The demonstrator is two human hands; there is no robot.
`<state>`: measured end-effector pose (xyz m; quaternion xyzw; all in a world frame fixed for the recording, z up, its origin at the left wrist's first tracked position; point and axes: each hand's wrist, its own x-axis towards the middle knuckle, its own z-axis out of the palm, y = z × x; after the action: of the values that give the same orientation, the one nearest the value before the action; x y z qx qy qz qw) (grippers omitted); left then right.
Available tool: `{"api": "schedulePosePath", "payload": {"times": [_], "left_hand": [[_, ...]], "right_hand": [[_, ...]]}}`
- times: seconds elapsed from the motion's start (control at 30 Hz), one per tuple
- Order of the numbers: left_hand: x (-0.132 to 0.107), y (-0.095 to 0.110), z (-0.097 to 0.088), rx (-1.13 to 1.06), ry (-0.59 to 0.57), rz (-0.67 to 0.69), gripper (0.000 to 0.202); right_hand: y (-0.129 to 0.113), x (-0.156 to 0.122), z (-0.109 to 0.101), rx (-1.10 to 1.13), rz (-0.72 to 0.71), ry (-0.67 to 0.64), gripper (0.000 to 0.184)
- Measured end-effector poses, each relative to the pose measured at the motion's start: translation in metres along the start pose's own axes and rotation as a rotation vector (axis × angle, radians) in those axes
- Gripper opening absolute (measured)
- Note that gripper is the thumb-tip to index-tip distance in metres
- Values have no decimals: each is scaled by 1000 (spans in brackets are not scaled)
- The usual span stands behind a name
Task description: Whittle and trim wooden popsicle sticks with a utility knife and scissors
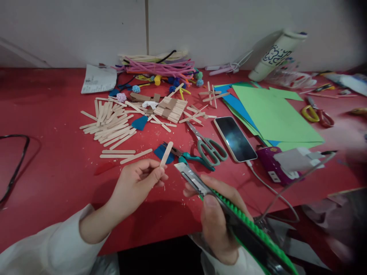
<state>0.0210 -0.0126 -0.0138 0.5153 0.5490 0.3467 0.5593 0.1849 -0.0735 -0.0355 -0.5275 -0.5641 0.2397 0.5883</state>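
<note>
Between the thumb and fingers of my left hand (pixel 137 187) a wooden craft stick (pixel 166 153) is pinched, its rounded end pointing up and away. My right hand (pixel 219 217) grips a green and black utility knife (pixel 246 229), whose blade (pixel 186 172) is out and points toward the stick, apart from it. Just beyond the two hands lie teal-handled pliers (pixel 195 158), a piece of blue paper (pixel 164 152) and grey-green scissors (pixel 210 147). Three loose craft sticks (pixel 118 156) rest to the left.
A pile of craft sticks (pixel 111 122) and a joined stick panel (pixel 172 109) lie farther back, before pink pipe cleaners (pixel 160 67). To the right are a phone (pixel 236 139) on a cable, green paper sheets (pixel 275 114), a purple power strip (pixel 272 164) and a tumbler (pixel 278 55).
</note>
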Motion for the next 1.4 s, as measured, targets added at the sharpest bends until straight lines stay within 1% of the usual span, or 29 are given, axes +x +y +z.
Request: {"api": "schedulePosePath", "payload": {"times": [0.1, 0.2, 0.33, 0.53, 0.67, 0.77, 0.83, 0.93, 1.07, 1.2, 1.3, 1.4], "left_hand": [[0, 1, 3, -116, -50, -48, 15], [0, 0, 4, -174, -70, -68, 17], [0, -3, 4, -201, -59, -92, 18], [1, -8, 5, -224, -37, -105, 21], [1, -8, 5, -274, -44, -96, 23], [4, -6, 4, -381, -112, -119, 31], [5, -5, 3, -490, -187, -182, 32], [6, -2, 2, -674, -271, -303, 27], [6, 0, 1, -854, -331, -396, 16], [5, 0, 1, -889, -397, -476, 12], [5, -2, 0, -868, -433, -475, 9], [6, -2, 0, -838, -437, -472, 10]], "right_hand": [[-6, 5, 1, -43, -87, -56, 30], [-7, 6, 7, -27, -75, -34, 27], [-4, 8, 12, -37, -93, -16, 25], [-2, 10, 12, -79, -140, -28, 25], [-3, 9, 11, -77, -119, -7, 25], [-2, 7, 9, -65, -110, 7, 27], [-1, 7, 6, -50, -131, -11, 29], [1, 6, 4, -33, -166, -48, 32], [1, 7, 4, -15, -207, -59, 31], [-1, 8, 3, 11, -209, -102, 32], [-1, 10, 3, 21, -208, -121, 33], [-1, 11, 5, 7, -208, -119, 34]]}}
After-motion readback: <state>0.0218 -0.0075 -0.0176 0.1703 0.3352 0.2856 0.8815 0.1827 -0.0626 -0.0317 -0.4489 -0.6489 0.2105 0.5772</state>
